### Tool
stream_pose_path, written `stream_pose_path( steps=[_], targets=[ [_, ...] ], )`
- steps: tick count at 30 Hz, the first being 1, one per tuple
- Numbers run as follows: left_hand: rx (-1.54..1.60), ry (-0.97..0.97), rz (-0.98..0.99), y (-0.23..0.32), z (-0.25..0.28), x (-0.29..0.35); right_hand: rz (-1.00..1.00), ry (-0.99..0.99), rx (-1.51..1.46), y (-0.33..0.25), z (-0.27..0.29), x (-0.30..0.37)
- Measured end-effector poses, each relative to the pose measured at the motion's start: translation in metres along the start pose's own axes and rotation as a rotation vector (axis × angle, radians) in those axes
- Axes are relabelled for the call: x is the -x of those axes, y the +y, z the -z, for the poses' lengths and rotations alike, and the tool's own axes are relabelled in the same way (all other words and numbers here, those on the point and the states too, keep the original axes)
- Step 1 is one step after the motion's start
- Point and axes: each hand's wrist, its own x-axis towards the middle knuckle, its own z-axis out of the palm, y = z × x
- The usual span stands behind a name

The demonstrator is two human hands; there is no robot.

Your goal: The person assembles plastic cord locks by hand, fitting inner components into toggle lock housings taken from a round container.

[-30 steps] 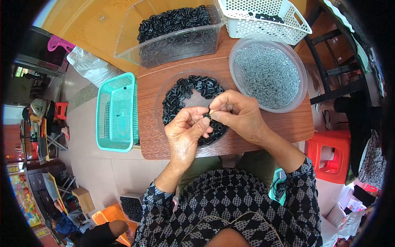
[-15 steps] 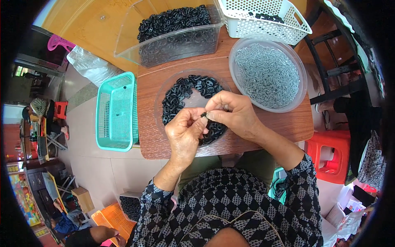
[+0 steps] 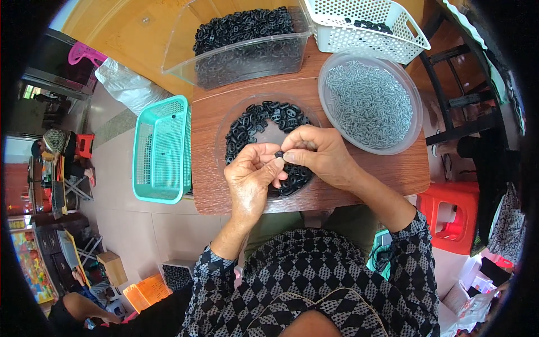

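Over a round clear dish (image 3: 270, 135), my two hands meet at the fingertips. Between them is a small black plastic piece (image 3: 279, 154), mostly covered by the fingers. My left hand (image 3: 246, 173) pinches it with thumb and forefinger. Thumb and forefinger of my right hand (image 3: 324, 153) close on its other side. Black oval pieces with holes (image 3: 238, 135) lie in a ring inside the dish, partly hidden under my hands. Right of the dish, a round tub (image 3: 418, 109) holds many small silvery pins.
At the table's back stand a clear bin (image 3: 247, 64) of black pieces and a white perforated basket (image 3: 370, 46). A teal basket (image 3: 185, 151) is left of the wooden table (image 3: 210, 194). A red stool (image 3: 449, 216) stands at right. Another person's leg (image 3: 84, 309) shows lower left.
The black piece shows more clearly between my fingertips, which stay pinched together. The table and its containers sit slightly further right in view. The other person's leg at lower left has shifted left.
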Motion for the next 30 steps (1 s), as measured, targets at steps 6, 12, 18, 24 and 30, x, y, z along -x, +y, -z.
stream_pose_path(
  steps=[6,12,18,24,30],
  targets=[
    [-0.036,-0.004,-0.024,-0.004,-0.002,0.003,0.073,-0.013,0.075,0.001,0.0,0.0],
    [-0.176,0.043,-0.159,0.014,-0.003,-0.005,0.238,0.056,0.197,-0.009,-0.01,-0.019],
    [-0.198,0.06,-0.192,0.009,0.007,-0.013,0.299,0.071,0.207,0.003,-0.018,-0.034],
    [-0.098,0.101,-0.112,0.006,0.026,-0.021,0.135,-0.063,0.167,-0.006,-0.007,-0.038],
    [0.053,0.154,-0.082,-0.004,0.045,-0.019,0.432,-0.044,0.88,0.026,-0.009,-0.048]
  ],
)
